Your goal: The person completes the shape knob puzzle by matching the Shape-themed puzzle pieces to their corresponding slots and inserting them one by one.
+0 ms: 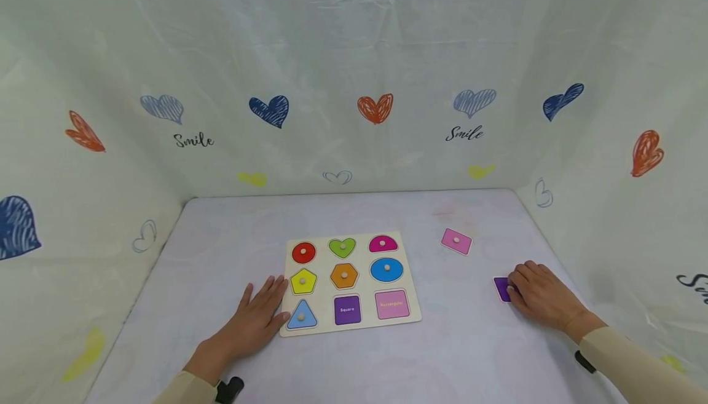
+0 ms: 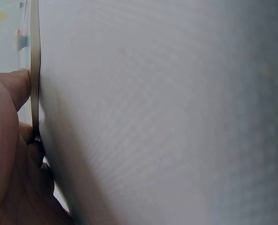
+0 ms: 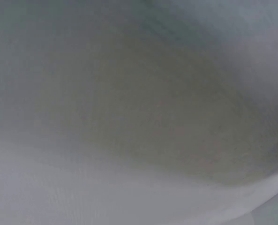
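A cream shape puzzle board [image 1: 354, 287] lies on the table, with knobbed pieces in most of its places. My left hand [image 1: 249, 321] rests along its left edge, fingers fairly straight, thumb at the light blue triangle piece [image 1: 302, 316]. The left wrist view shows that thumb [image 2: 19, 86] against the board's edge [image 2: 34, 70]. Off to the right, my right hand [image 1: 544, 296] holds a purple square piece [image 1: 501, 289] with curled fingers; its knob is hidden beneath them. Only printed labels show in the board's purple square recess [image 1: 347, 318] and pink rectangle recess [image 1: 392, 313].
Beyond the right hand, a pink rectangle piece [image 1: 456, 241] with a knob lies tilted on the white table [image 1: 232, 232]. A cloth wall [image 1: 332, 53] printed with hearts surrounds the back and sides. The right wrist view holds only a blurred pale surface in shadow.
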`<state>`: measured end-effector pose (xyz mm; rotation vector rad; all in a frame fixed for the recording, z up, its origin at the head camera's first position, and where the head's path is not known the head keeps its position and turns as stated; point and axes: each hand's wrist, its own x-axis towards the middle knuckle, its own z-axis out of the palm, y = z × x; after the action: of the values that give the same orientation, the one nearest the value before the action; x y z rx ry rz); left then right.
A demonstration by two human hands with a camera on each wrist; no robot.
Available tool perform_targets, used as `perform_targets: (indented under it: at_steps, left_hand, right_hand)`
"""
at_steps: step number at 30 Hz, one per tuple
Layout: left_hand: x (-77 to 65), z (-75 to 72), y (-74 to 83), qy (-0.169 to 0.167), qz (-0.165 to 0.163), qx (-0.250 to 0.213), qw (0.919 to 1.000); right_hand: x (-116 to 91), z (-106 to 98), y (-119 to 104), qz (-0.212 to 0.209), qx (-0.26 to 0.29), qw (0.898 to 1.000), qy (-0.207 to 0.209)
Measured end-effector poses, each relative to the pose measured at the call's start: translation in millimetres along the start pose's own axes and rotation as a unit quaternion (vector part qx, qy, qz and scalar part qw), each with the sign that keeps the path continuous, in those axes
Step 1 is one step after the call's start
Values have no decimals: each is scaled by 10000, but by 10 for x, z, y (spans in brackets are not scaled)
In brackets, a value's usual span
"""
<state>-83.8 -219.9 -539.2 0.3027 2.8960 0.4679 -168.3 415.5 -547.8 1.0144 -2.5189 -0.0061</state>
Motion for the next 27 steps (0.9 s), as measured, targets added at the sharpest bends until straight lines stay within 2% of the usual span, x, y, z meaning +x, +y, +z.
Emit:
perform_targets:
  at_steps: [11, 19, 27]
  left_hand:
    - [6, 10, 6, 1, 11, 3, 10000]
    - [-1, 17, -4, 25, 19, -7, 10000]
    - [5, 7, 12, -51, -47, -14, 10000]
  right_hand:
    - [-3, 43, -5, 442, 3, 9990, -46]
    - [66, 74, -56, 417, 173, 9990, -8]
    - [62, 87, -43, 522, 58, 9985, 163]
